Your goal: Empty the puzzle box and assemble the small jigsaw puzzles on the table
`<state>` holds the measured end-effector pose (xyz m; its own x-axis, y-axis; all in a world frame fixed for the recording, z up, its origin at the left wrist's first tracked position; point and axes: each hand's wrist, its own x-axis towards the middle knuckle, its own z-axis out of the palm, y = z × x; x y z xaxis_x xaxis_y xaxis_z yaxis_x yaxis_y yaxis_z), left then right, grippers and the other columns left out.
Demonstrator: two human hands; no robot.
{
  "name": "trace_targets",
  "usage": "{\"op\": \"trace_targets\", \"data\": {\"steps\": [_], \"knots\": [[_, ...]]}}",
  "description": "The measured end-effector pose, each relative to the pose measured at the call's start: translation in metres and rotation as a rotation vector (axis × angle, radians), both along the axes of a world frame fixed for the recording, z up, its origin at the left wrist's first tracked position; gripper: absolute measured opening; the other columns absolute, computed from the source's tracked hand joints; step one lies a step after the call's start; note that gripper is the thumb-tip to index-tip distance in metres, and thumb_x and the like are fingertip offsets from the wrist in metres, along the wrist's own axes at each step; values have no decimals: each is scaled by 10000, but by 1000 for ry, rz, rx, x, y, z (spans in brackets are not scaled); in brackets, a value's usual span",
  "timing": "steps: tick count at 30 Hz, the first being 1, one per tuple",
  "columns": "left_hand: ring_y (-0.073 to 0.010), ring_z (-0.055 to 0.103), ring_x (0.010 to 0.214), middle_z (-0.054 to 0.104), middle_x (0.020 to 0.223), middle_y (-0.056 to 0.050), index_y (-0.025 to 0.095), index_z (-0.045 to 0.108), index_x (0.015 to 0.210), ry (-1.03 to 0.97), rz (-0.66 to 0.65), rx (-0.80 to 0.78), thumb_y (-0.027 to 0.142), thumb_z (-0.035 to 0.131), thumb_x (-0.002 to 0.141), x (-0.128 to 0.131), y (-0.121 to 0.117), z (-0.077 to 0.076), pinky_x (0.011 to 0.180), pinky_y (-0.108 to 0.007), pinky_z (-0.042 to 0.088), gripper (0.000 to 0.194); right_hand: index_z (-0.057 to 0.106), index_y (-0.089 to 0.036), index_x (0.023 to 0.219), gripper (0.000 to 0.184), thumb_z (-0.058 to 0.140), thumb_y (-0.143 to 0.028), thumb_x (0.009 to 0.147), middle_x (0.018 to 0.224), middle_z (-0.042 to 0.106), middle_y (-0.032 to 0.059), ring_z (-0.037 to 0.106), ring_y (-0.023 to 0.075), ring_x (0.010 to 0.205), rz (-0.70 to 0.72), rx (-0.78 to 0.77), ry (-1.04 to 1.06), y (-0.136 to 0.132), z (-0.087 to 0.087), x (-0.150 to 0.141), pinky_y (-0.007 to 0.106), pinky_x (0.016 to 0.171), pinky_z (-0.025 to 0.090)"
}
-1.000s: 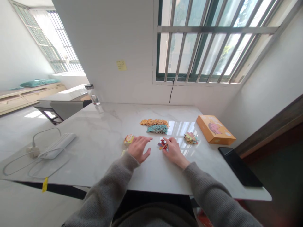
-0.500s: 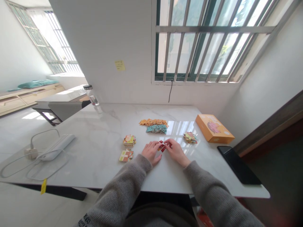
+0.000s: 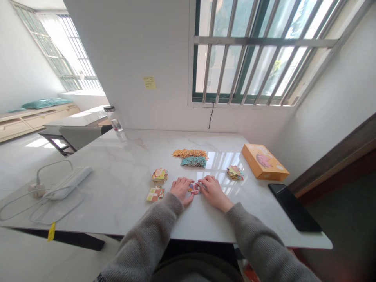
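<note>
A small red and purple jigsaw puzzle piece (image 3: 194,188), or a joined pair, lies low over the table between my hands. My left hand (image 3: 180,190) grips its left edge, with the thumb nearer to me. At the right edge, the bent fingers of my right hand (image 3: 215,192) pinch the piece; their tips partly cover it. To the left of my hands are two stacks of puzzle pieces, an upper stack (image 3: 160,175) and a lower stack (image 3: 155,194). Another pile of pieces (image 3: 235,172) sits to the right.
Orange pieces (image 3: 190,153) and teal pieces (image 3: 194,161) lie in rows beyond my hands. An orange box (image 3: 265,162) and a black phone or tablet (image 3: 294,207) are at right. At left are a power strip (image 3: 70,183) with cables and a bottle (image 3: 114,118) near the wall.
The puzzle piece was tilted up in my fingertips and now lies flatter. My hands have lowered and moved slightly apart, showing more of its printed face.
</note>
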<state>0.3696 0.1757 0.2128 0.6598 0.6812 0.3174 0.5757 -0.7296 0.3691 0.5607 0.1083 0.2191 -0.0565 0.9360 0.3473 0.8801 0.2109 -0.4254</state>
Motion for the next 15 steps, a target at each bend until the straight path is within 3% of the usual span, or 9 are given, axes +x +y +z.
{"op": "trace_targets", "data": {"steps": [9, 15], "knots": [[-295, 558, 990, 635, 1033, -92, 210, 605, 1034, -63, -225, 80, 256, 708, 657, 5, 7, -15, 848, -433, 465, 394, 641, -199, 880, 96, 552, -221, 907, 928, 644, 55, 561, 218, 930, -11, -54, 137, -3, 11, -3, 382, 877, 408], [-271, 566, 979, 631, 1044, -84, 227, 584, 947, -223, -256, 119, 224, 692, 651, 2, 3, 0, 872, -412, 461, 315, 570, -208, 989, 153, 476, -316, 934, 722, 654, -15, 630, 160, 693, 95, -173, 710, 1, 11, 1, 310, 699, 486]]}}
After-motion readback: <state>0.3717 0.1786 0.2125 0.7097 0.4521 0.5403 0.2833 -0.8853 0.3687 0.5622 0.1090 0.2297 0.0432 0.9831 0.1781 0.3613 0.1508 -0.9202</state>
